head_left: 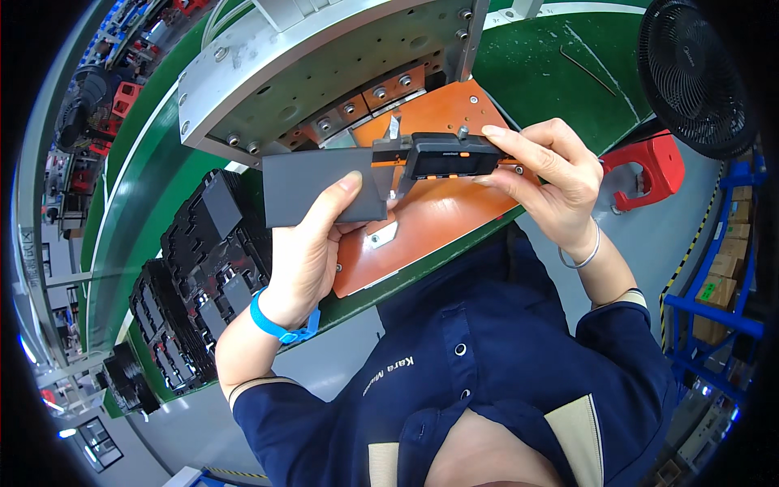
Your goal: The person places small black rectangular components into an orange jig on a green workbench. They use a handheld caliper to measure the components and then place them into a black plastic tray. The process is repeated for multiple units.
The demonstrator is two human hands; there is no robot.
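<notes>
My left hand (312,235) grips a flat dark grey rectangular plate (304,188), thumb on its upper face and fingers underneath. Pinched in my right hand (552,174) is a digital caliper (450,156) with a black body, a small screen and orange buttons. The caliper's jaws are at the right edge of the plate; whether they touch both of its faces I cannot tell. Both things are held above an orange board (438,231) that lies under a metal press-like fixture (324,89).
Stacked black trays (215,243) with dark parts stand at left on the green table (535,69). A hex key (588,69) lies at the back right. A black fan (694,73) and a red stool (649,170) are to the right, near a blue rack of cartons (722,272).
</notes>
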